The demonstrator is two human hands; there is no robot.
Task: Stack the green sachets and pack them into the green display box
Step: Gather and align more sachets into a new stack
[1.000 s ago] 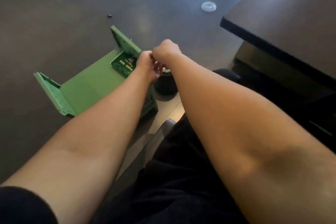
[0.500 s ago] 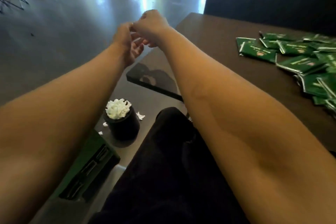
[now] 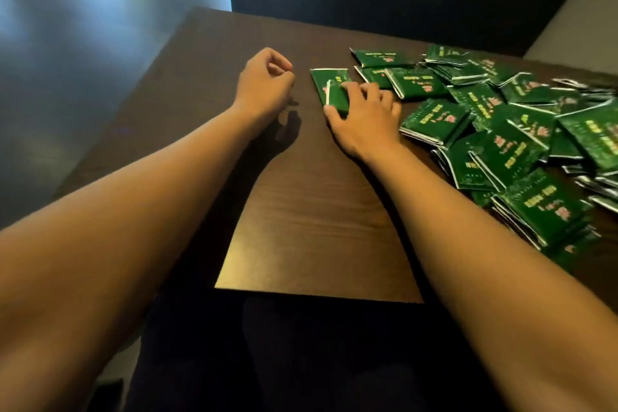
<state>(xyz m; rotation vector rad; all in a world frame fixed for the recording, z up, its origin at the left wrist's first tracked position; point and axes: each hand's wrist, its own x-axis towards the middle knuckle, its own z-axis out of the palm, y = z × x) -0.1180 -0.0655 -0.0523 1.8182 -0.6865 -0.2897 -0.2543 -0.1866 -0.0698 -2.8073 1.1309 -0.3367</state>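
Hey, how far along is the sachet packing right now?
Early. Done: nothing visibly packed; the green display box is out of view. In hand: the right hand grips a small bunch of sachets at the near end of the loose pile on the wooden table; the left hand, loosely curled, holds nothing. Left: stacking the pile, then boxing it.

- Dark wood tabletop [image 3: 311, 211], both bare forearms reaching over it.
- Right hand [image 3: 364, 117] rests on a green sachet [image 3: 329, 87] at the pile's left edge, thumb against its near edge, fingers on top.
- Left hand [image 3: 264, 84] just left of that sachet, fingers loosely curled, holding nothing.
- Loose heap of green sachets [image 3: 521, 140] fills the tabletop's right side, overlapping.
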